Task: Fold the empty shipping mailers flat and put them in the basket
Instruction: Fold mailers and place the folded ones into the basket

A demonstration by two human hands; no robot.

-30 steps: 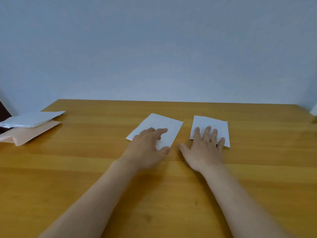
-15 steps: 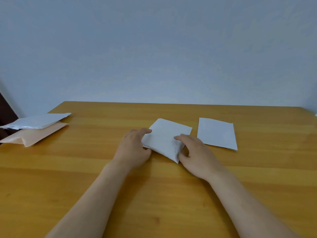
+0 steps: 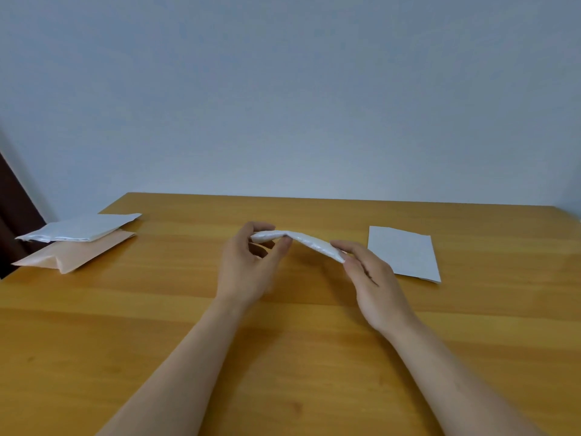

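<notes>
The mailer (image 3: pixel 309 242) is off the counter (image 3: pixel 283 357) now, fingers of my left hand (image 3: pixel 248 265) and right hand (image 3: pixel 375 281) clamped on its ends, folding.

Single wide-angle head view: faces forward-down across table (image 3: pixel 94 341) toward wall (image 3: pixel 283 89); left hand (image 3: pixel 248 262), right hand (image 3: pixel 374 278) close.

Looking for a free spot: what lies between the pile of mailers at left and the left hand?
In the head view, only bare table lies between the pile and the left hand.

No writing can be read on the held mailer (image 3: pixel 314 244) or elsewhere.
</notes>
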